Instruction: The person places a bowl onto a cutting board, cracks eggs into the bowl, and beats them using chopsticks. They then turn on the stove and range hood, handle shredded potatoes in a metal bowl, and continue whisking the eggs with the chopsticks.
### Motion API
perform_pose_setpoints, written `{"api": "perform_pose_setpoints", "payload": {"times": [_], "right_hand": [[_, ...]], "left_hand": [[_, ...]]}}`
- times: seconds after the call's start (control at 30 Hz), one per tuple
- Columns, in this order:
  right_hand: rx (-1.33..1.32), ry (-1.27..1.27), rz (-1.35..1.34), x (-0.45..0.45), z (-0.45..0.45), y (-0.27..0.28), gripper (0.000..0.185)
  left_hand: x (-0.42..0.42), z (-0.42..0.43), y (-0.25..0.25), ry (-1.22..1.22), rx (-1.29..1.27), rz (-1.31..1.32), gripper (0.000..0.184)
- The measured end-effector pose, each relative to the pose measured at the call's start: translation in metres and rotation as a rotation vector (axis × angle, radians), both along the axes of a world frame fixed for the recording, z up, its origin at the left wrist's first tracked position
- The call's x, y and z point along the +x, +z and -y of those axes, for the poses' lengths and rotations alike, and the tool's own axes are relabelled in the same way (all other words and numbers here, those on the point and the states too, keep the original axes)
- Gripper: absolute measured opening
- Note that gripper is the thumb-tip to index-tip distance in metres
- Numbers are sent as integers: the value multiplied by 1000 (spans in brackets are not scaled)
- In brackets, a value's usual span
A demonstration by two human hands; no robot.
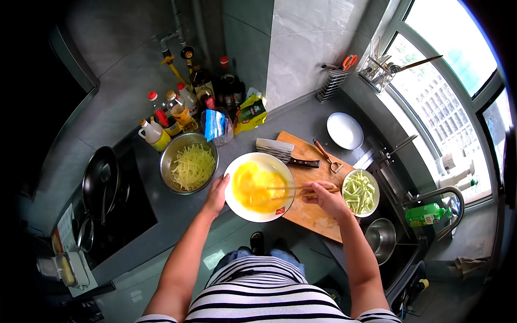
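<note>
A white bowl of yellow beaten egg is held up over the counter edge, its left rim gripped by my left hand. My right hand is closed round wooden chopsticks, whose tips reach into the egg. Behind the bowl lies a wooden cutting board with a cleaver and a peeler on it. Pale green strips fill a white bowl just right of my right hand. To the left, a steel bowl holds finely shredded pale vegetable.
An empty white plate sits at the back right, near the sink with its curved faucet. Several bottles line the back wall. At far left, a black pan rests on the stove.
</note>
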State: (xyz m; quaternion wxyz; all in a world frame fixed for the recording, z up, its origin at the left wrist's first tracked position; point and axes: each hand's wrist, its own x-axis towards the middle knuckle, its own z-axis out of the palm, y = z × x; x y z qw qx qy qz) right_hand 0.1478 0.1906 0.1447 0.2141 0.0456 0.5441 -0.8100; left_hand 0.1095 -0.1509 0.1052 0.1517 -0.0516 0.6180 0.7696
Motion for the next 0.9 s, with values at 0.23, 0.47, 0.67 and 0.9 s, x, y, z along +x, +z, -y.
{"api": "perform_pose_setpoints", "payload": {"times": [0.23,0.47,0.67,0.9], "right_hand": [[-64,29,-9,2,-1,-1,31],[-91,-163,-27,5,-8,-10,30],[-26,-131,-8,12,-14,-8,29],[91,-361,-62,17,-31,-19,31]], "left_hand": [[-4,0,-9,-17,19,-5,45],[-4,-5,-12,-36,3,0,45],[-3,-7,-24,-49,-23,1,46],[-5,-16,-48,-64,-90,67,47]]}}
